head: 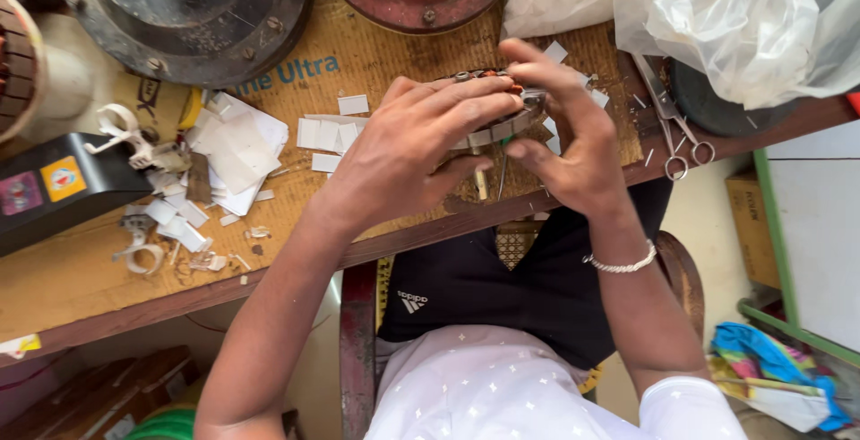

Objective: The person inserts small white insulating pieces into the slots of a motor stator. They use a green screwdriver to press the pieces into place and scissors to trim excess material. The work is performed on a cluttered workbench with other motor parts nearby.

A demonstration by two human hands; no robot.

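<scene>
Copper-wound round metal stator [497, 108] is gripped above the cardboard-covered tabletop [376, 64] by the closed left hand [408, 149] and right hand [564, 135].

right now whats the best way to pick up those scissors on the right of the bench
Take the scissors by the two finger loops, coming from the bench's near edge. The loops lie nearest that edge and in the open, while the blade tips point away, close under the plastic bag.
</scene>
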